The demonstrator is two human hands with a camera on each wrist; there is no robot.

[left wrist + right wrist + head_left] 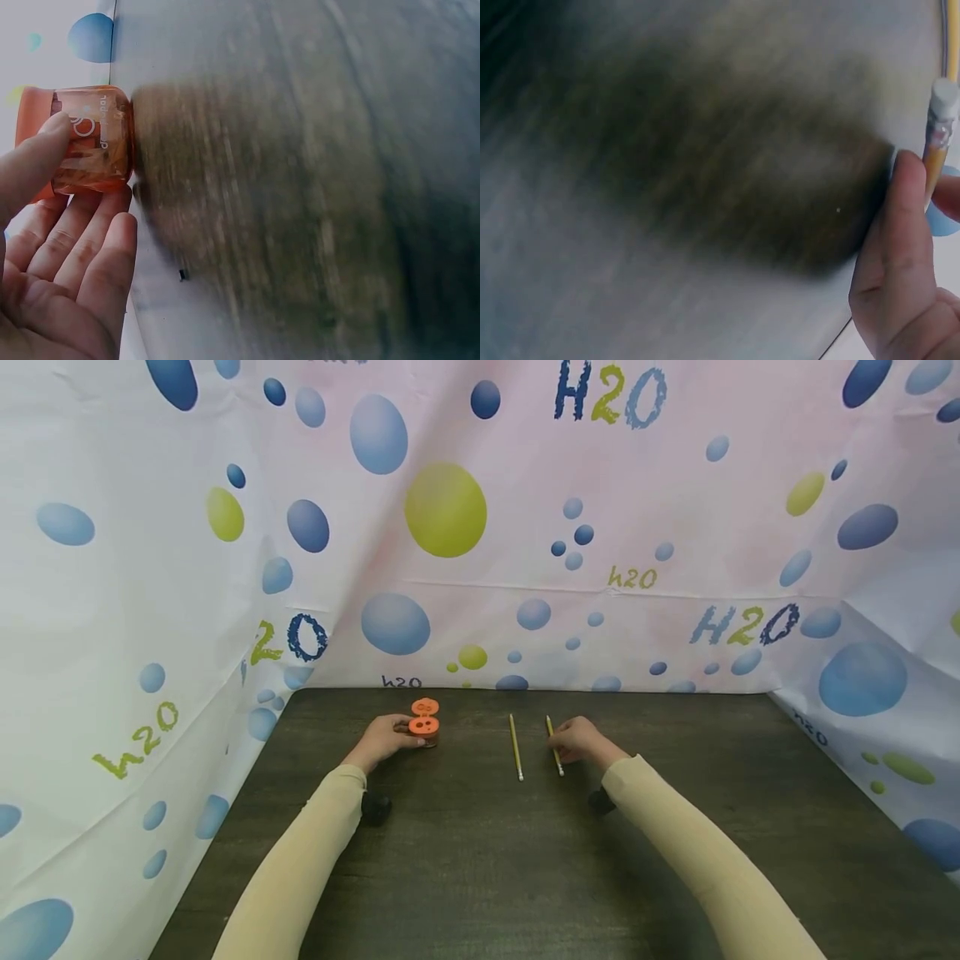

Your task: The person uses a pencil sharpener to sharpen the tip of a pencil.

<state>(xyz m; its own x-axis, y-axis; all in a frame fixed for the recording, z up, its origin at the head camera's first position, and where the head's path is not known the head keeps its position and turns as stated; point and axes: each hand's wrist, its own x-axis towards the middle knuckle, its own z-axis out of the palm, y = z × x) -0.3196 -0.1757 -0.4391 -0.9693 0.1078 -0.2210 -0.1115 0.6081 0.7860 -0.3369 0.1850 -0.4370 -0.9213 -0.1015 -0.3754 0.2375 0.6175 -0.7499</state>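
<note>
My left hand [381,740] grips an orange pencil sharpener [423,726] that stands on the table, its holed lid flipped up at the back. In the left wrist view, the thumb lies across the see-through container [101,154], with fingers on its other side; shavings show inside. My right hand [582,741] pinches a yellow pencil [551,728] between thumb and fingers. Its white eraser [944,97] points towards me, and its tip points away. A second yellow pencil [515,745] lies on the table between the hands, roughly alongside the first.
The dark wooden table [480,860] runs back to a white sheet [525,635] printed with blue and green dots. More of this sheet hangs along both sides. Dark wrist cameras [376,808] sit under the cream sleeves.
</note>
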